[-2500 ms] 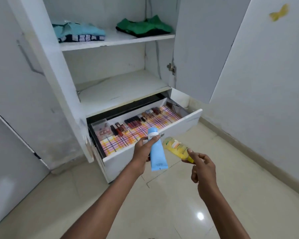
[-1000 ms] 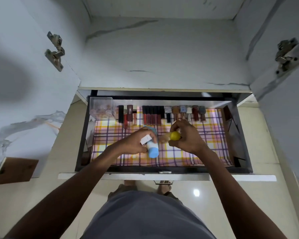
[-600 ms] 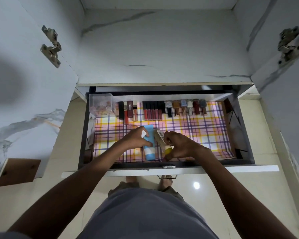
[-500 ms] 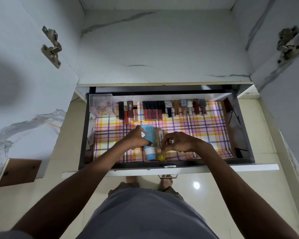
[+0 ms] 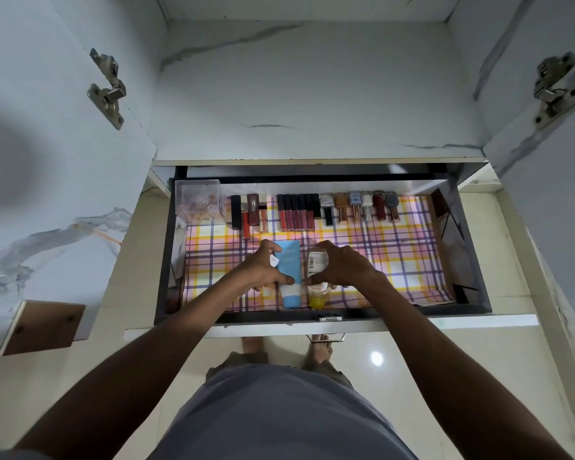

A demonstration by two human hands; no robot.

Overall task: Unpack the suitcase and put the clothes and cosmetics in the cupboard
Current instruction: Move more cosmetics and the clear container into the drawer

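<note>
A blue tube (image 5: 290, 273) and a yellow bottle (image 5: 316, 277) lie side by side on the plaid liner of the open drawer (image 5: 472, 307), caps toward the drawer front. My left hand (image 5: 261, 267) holds the blue tube from its left side, thumb and fingers around it. From the right, my right hand (image 5: 344, 265) grips the yellow bottle, covering part of it. Both items rest on the liner near the front middle of the drawer.
A row of lipsticks and nail polish bottles (image 5: 312, 210) lines the drawer's back edge, with a clear box (image 5: 198, 200) in the back left corner. The cupboard shelf (image 5: 312, 104) above is bare. Open doors with hinges (image 5: 108, 91) flank both sides.
I walked up to the drawer carrying both items, then lowered them onto the liner. In the last half second both hands settled them side by side and flat.
</note>
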